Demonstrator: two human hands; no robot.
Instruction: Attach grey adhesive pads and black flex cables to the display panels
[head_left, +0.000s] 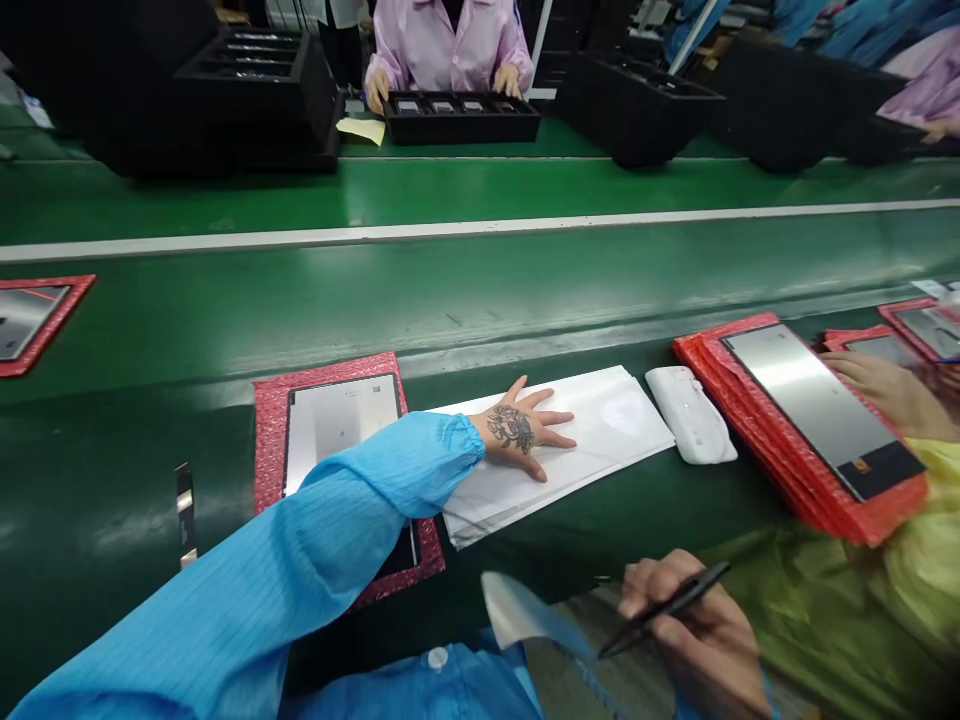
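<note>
My left hand [519, 428] lies flat with fingers spread on a stack of white paper sheets [600, 430]. Under my blue sleeve, partly hidden, is a screen panel [341, 415] on a pink foam sheet [270, 440]. My right hand [694, 630], low and near my body, is closed around a slim black pen-like tool [675, 606]; I cannot tell whether it is a pen or tweezers. Its tip points left, close to a blurred whitish sheet or flap [521, 612]. A white rounded object [688, 415] lies right of the paper.
A screen panel [814, 400] tops a stack of red foam sheets [739, 425] at right, beside a co-worker's yellow sleeve [926, 520]. A black strip [185, 512] lies left. Across the green belt [480, 280], a person in pink holds a black tray [461, 125].
</note>
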